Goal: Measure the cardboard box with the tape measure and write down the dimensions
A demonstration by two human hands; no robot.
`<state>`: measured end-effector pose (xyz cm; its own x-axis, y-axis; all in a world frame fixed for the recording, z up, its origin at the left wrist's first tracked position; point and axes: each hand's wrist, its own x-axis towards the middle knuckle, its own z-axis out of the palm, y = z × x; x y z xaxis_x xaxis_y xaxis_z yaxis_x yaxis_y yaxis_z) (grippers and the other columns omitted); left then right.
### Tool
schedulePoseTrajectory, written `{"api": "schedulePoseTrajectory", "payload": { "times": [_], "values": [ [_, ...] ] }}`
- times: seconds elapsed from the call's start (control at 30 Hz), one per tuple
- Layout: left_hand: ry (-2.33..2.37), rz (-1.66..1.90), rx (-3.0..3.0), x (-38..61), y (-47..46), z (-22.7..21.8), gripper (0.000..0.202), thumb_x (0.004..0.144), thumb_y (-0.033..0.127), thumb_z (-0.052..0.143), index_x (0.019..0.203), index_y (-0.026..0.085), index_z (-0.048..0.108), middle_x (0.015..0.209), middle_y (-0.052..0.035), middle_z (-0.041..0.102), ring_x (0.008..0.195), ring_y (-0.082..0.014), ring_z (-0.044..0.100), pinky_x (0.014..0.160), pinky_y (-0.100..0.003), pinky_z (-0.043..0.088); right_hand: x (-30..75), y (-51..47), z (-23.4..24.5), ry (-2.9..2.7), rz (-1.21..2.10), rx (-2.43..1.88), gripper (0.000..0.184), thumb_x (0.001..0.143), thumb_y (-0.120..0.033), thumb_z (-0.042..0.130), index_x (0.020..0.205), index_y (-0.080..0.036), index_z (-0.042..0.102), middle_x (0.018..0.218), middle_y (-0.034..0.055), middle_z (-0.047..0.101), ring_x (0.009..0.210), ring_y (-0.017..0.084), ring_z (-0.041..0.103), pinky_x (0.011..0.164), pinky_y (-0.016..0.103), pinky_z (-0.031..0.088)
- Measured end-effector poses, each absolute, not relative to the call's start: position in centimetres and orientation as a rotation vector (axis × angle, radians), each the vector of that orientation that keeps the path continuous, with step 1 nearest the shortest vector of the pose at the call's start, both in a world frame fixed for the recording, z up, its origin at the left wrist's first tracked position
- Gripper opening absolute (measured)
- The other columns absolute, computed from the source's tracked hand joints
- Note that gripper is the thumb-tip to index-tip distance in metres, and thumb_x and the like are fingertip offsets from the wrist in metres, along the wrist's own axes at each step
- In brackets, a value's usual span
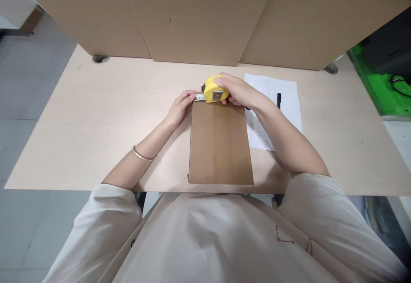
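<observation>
A flat brown cardboard box (221,144) lies on the table in front of me, near its front edge. My right hand (236,89) is wrapped round a yellow tape measure (210,87) at the box's far edge. A short length of its blade (199,97) sticks out to the left along that edge. With thumb and fingers, my left hand (181,107) pinches the end of the blade at the box's far left corner. The fingertips of my right hand are partly hidden behind the tape measure's case.
Under my right forearm lies a printed white sheet (290,99) with a black pen (279,100) on it. Large cardboard boxes (199,17) stand along the back of the pale wooden table (105,111). A green and black object (385,73) is at the far right.
</observation>
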<state>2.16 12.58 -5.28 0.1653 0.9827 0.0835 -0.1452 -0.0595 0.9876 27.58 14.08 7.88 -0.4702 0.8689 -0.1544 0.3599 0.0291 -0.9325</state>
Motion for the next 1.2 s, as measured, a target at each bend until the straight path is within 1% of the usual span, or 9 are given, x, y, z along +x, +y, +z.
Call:
{"api": "schedulePoseTrajectory", "payload": {
  "times": [0.07,0.13,0.27,0.4,0.53,0.67,0.8,0.97,1.2],
  "values": [
    [0.893,1.153,1.176,2.0,12.6,-4.7,0.052,0.091,0.072,0.100,0.121,0.030,0.094,0.131,-0.0062,0.092,0.134,-0.0331,0.083,0.134,-0.053,0.059,27.6,14.1,7.9,-1.849,1.446,-1.235,0.057,0.113,-0.082,0.074,0.107,-0.026,0.059,0.097,0.0049,0.068,0.071,0.016,0.055,0.055,0.027,0.031],
    [0.873,1.130,1.156,1.7,12.5,-4.3,0.053,0.087,0.070,0.104,0.121,0.030,0.096,0.132,-0.0059,0.093,0.132,-0.0319,0.084,0.134,-0.051,0.059,27.9,13.9,8.1,-1.856,1.451,-1.270,0.054,0.114,-0.077,0.075,0.107,-0.026,0.060,0.091,0.0043,0.067,0.069,0.017,0.053,0.054,0.027,0.028],
    [0.878,1.120,1.165,1.4,12.4,-3.9,0.048,0.090,0.067,0.103,0.120,0.030,0.097,0.136,-0.0070,0.094,0.136,-0.0319,0.083,0.136,-0.050,0.057,29.9,13.4,8.7,-1.811,1.424,-1.396,0.043,0.115,-0.068,0.072,0.106,-0.027,0.062,0.078,0.0035,0.064,0.063,0.018,0.048,0.051,0.028,0.022],
    [0.878,1.116,1.172,1.4,12.3,-3.9,0.047,0.091,0.066,0.104,0.120,0.030,0.097,0.137,-0.0073,0.095,0.138,-0.0324,0.083,0.137,-0.052,0.057,34.1,12.8,8.9,-1.712,1.366,-1.451,0.047,0.110,-0.073,0.071,0.102,-0.027,0.065,0.073,0.0039,0.062,0.059,0.018,0.040,0.049,0.031,0.020],
    [0.887,1.119,1.181,1.4,12.2,-3.9,0.046,0.093,0.067,0.103,0.120,0.030,0.096,0.138,-0.0075,0.094,0.140,-0.0329,0.083,0.138,-0.053,0.058,38.1,12.1,8.0,-1.594,1.356,-1.568,0.048,0.106,-0.075,0.070,0.097,-0.027,0.067,0.076,0.0071,0.066,0.059,0.020,0.043,0.049,0.033,0.021],
    [0.902,1.128,1.189,1.5,12.1,-4.0,0.050,0.091,0.070,0.103,0.119,0.030,0.095,0.136,-0.0085,0.094,0.138,-0.0338,0.083,0.136,-0.054,0.059,39.2,11.5,7.0,-1.552,1.340,-1.616,0.048,0.107,-0.074,0.065,0.095,-0.028,0.069,0.074,0.0082,0.067,0.056,0.020,0.040,0.051,0.036,0.023],
    [0.912,1.127,1.191,1.5,12.1,-4.1,0.053,0.091,0.074,0.103,0.119,0.030,0.094,0.134,-0.0086,0.094,0.134,-0.0334,0.084,0.133,-0.053,0.061,38.3,11.3,6.8,-1.565,1.332,-1.594,0.050,0.106,-0.078,0.062,0.098,-0.029,0.067,0.074,0.0061,0.063,0.059,0.021,0.041,0.055,0.037,0.026],
    [0.931,1.125,1.194,1.5,12.1,-4.0,0.052,0.091,0.073,0.102,0.119,0.030,0.095,0.133,-0.0082,0.094,0.133,-0.0328,0.084,0.131,-0.052,0.062,38.0,11.2,6.8,-1.582,1.327,-1.588,0.050,0.108,-0.076,0.059,0.100,-0.027,0.069,0.075,0.0069,0.063,0.059,0.021,0.042,0.056,0.036,0.030],
    [0.914,1.098,1.174,1.2,12.2,-3.9,0.056,0.088,0.074,0.104,0.122,0.029,0.096,0.139,-0.0097,0.095,0.138,-0.0342,0.084,0.137,-0.055,0.060,37.9,10.8,8.7,-1.612,1.275,-1.495,0.051,0.104,-0.076,0.079,0.102,-0.027,0.065,0.087,0.0081,0.069,0.067,0.020,0.059,0.049,0.031,0.023]
  ]
}}
